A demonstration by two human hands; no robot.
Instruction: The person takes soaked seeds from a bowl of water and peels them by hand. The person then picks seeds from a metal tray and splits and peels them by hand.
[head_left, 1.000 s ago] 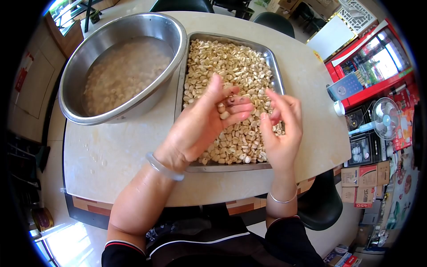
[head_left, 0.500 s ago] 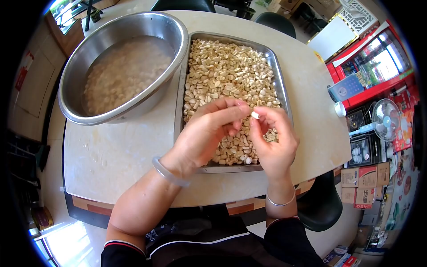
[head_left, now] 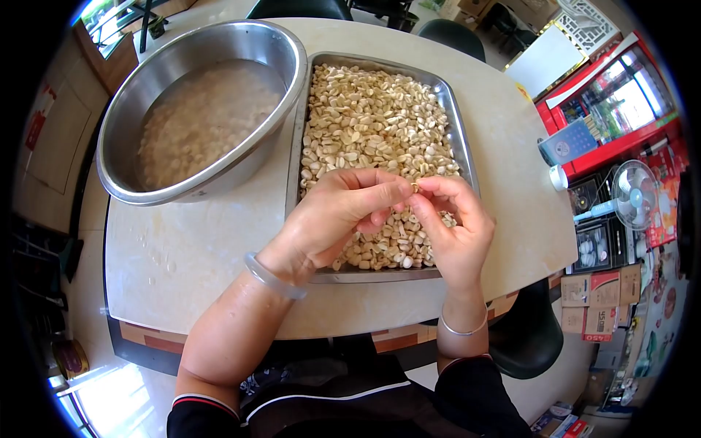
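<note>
Over the lower part of a metal tray [head_left: 461,139] full of pale split kernels [head_left: 380,117], my two hands meet at the fingertips. A small yellowish kernel [head_left: 415,187] shows between them. My right hand [head_left: 458,223] pinches it between thumb and forefinger. My left hand [head_left: 350,212] is closed, its thumb and forefinger pressed together against the kernel's left side; whether it holds anything else is hidden. Left of the tray stands a large steel basin [head_left: 292,62] with kernels under cloudy water.
The pale table [head_left: 197,270] has water drops on its left part. A small white cup [head_left: 558,177] stands at its right edge. Dark chairs [head_left: 526,328] touch the table's surroundings. Beyond on the right are a fan [head_left: 634,196] and cardboard boxes [head_left: 602,290].
My left fingertips have come right and now touch the right ones. The white kernel seen in my right fingertips before no longer shows; a yellowish piece is there instead.
</note>
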